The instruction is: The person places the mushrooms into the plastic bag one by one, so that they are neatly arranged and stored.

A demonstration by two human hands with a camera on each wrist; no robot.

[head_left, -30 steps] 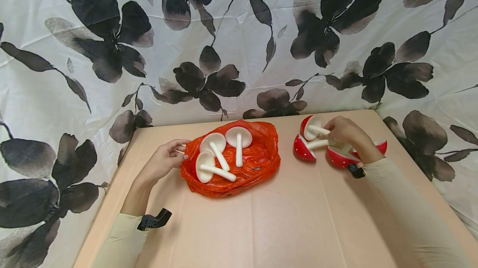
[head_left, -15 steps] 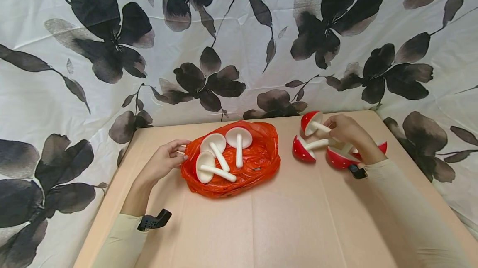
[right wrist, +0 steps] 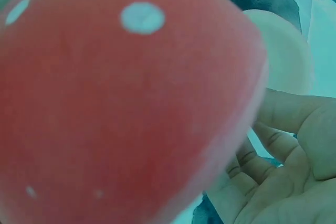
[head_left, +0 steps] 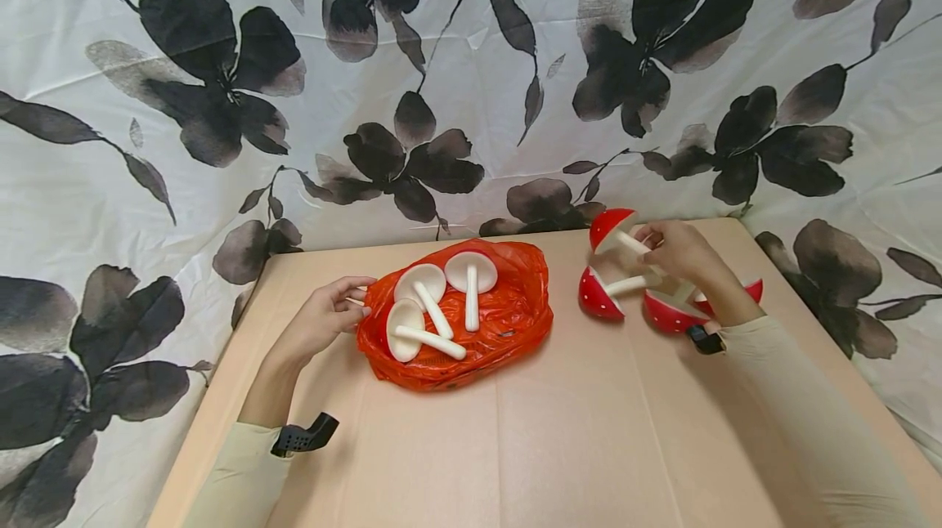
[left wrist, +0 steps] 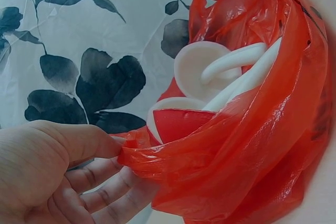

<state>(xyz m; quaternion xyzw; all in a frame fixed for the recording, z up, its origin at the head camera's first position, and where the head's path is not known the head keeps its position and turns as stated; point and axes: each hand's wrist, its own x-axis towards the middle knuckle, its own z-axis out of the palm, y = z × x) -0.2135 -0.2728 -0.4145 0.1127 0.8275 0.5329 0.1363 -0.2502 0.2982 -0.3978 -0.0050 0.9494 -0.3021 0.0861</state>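
Note:
In the head view, my left hand (head_left: 324, 317) pinches the left rim of a crumpled red plastic bag (head_left: 518, 295). Three toy mushrooms with white stems lie in it, one of them the upright mushroom (head_left: 471, 275). The left wrist view shows the thumb and fingers on the bag's edge (left wrist: 142, 156). Over on the right, my right hand (head_left: 684, 254) pinches the stem of a red-capped toy mushroom (head_left: 611, 227), tilted and raised. Below it lies another mushroom (head_left: 599, 295). A large red spotted cap (right wrist: 131, 98) hides part of the right fingers in the right wrist view.
More red mushrooms lie under the right wrist, including a spotted one (head_left: 670, 314), partly covered by the arm. The pale wooden table (head_left: 500, 446) ends at a floral cloth (head_left: 515, 103) hanging behind and at both sides.
My right hand has lifted the mushroom slightly up and away from the one below, and its cap has tipped. The left hand and the bag stay put.

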